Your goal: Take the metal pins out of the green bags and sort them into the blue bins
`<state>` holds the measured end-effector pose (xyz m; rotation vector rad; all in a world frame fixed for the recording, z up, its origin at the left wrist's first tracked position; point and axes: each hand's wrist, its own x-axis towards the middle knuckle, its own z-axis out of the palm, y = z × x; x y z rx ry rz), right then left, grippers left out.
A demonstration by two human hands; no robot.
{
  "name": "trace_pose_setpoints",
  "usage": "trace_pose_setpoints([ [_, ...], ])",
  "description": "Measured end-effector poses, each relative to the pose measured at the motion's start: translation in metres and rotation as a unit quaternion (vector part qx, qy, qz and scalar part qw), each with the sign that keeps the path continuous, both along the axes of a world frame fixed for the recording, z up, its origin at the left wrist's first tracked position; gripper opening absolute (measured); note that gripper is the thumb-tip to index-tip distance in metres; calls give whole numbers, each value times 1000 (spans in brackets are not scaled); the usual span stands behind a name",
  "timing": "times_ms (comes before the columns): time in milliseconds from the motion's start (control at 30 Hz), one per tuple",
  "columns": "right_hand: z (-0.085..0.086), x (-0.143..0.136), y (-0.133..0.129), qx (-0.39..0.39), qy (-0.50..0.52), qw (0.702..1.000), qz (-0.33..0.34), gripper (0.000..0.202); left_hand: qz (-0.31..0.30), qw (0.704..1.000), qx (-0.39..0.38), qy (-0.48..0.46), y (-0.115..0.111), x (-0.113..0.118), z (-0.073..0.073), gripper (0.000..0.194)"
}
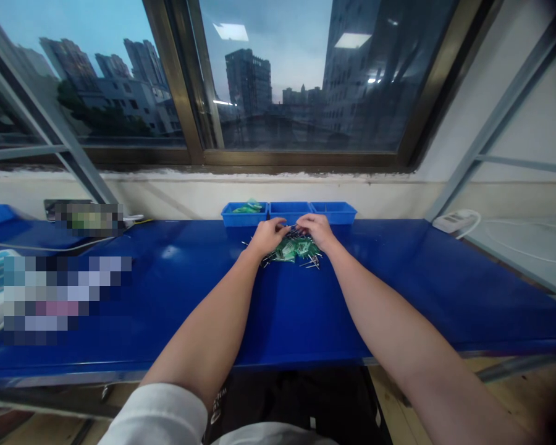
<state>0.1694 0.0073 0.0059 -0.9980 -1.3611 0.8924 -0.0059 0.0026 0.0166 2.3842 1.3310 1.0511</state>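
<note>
Green packets (285, 251) and thin metal rods (311, 262) heaped on blue table (296, 315), below and between hands, likely so both reach same pile. Blue bins (291, 211) just behind, probably for short reach; left bin (244, 220) contains further green packets. Left hand (265, 237) over pile's left side, right hand (319, 230) over right. Each grip: fingers bent, tips near pile's far edge; whether pinching rod, cannot tell.

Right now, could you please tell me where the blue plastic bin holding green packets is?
In the head view, the bin is the leftmost of three, near the cream wall, beyond the left hand.
</note>
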Motion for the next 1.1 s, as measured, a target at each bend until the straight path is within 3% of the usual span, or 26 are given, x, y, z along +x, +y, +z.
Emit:
trace_pose_setpoints([
  [100,1,5,1,15,-37,996,-80,18,37,999,23,-22,2,-2,1,35],
  [200,1,10,-1,48,-122,975,-178,16,139,990,26,-13,6,-9,2,31],
  [300,1,13,-2,89,-186,951,-231,18,254,967,-23,28,10,-19,1,29],
  [400,1,14,-1,131,-228,928,-263,24,307,944,-85,84,13,-27,-1,28],
  [533,2,15,1,140,-276,906,-287,31,312,933,-134,120,14,-31,-2,32],
  [667,1,22,4,81,-291,896,-325,39,288,942,-134,109,17,-34,-5,35],
  [900,-6,36,9,-46,-291,907,-300,81,259,954,-128,86,22,-37,-11,34],
  [1000,-9,37,11,-29,-284,911,-298,81,252,956,-126,86,23,-38,-12,35],
  [1100,-11,35,11,-7,-285,910,-302,67,246,957,-123,90,24,-37,-13,37],
])
